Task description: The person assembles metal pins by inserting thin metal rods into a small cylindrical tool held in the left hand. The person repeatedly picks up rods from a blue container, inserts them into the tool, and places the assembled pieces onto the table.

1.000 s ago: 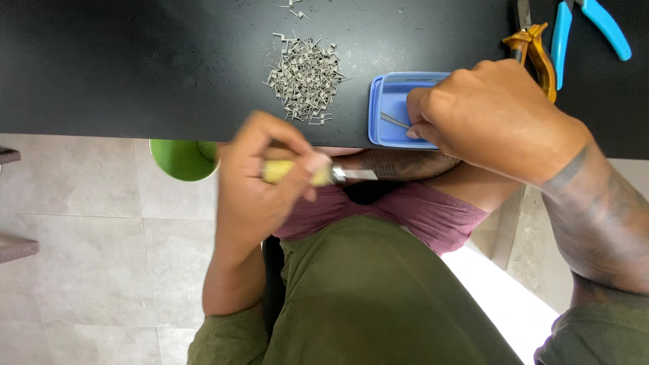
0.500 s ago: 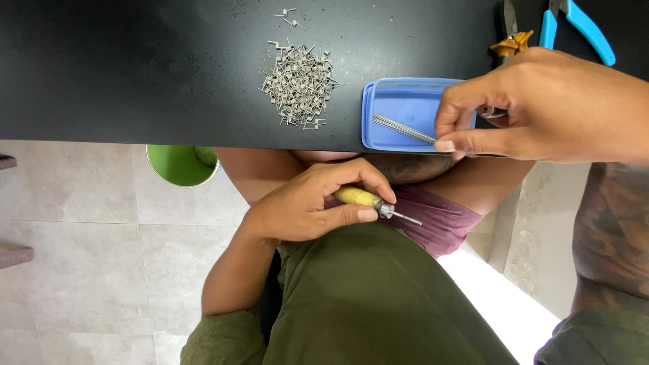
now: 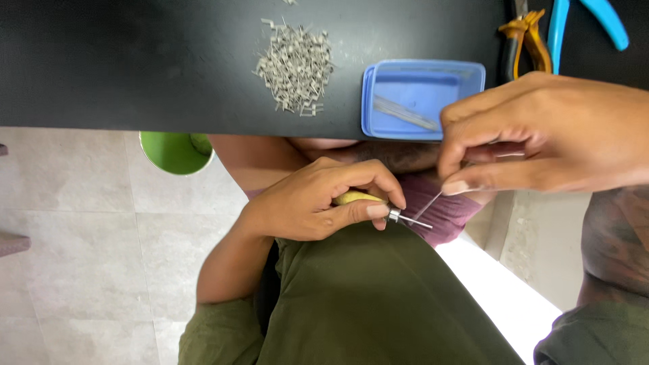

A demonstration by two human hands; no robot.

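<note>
My left hand (image 3: 318, 199) grips a small tool with a yellow handle (image 3: 353, 198) and a thin metal tip (image 3: 411, 220), held over my lap below the table edge. My right hand (image 3: 541, 132) pinches a thin metal wire (image 3: 427, 205) between thumb and forefinger; the wire's lower end meets the tool's tip. A blue plastic tray (image 3: 422, 78) on the black table (image 3: 135, 61) holds a few more straight wires (image 3: 402, 113). To the tray's left lies a pile of several small bent wire pieces (image 3: 295, 64).
Orange-handled pliers (image 3: 524, 37) and blue-handled pliers (image 3: 588, 20) lie on the table at the top right. A green round bin (image 3: 174, 152) stands on the tiled floor (image 3: 67, 236) under the table edge. My olive clothes fill the bottom.
My right hand has left the blue tray and come down toward my lap with a wire. My left hand has lowered the tool and turned its tip to the right to meet the wire.
</note>
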